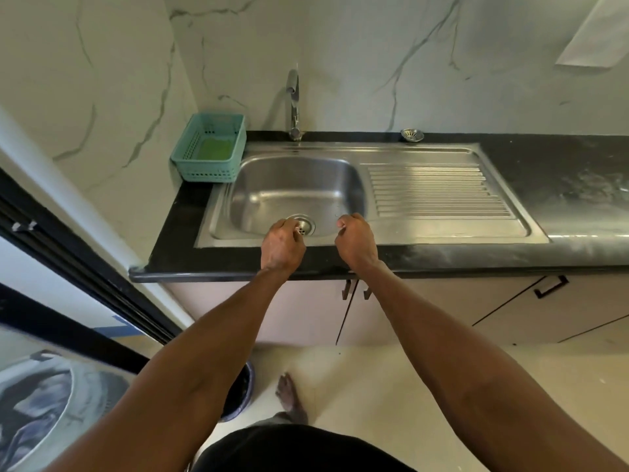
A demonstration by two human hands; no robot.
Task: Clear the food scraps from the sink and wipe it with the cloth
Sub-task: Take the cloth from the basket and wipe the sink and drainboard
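Note:
The steel sink (296, 185) has a round drain strainer (304, 224) at the near side of its basin; I see no scraps on the bare metal. My left hand (282, 243) reaches over the sink's front rim, its curled fingertips pinching the near edge of the strainer. My right hand (355, 240) hovers over the front right corner of the basin with its fingers curled in; I cannot make out anything held in it. A green cloth (214, 149) lies inside a teal plastic basket (190, 165) at the sink's back left corner.
A tap (293, 103) stands behind the basin. The ribbed draining board (432, 192) lies to the right, with a spare metal strainer (412, 134) on the black counter (544, 172) behind it. A dark bin (243, 391) sits on the floor by my foot.

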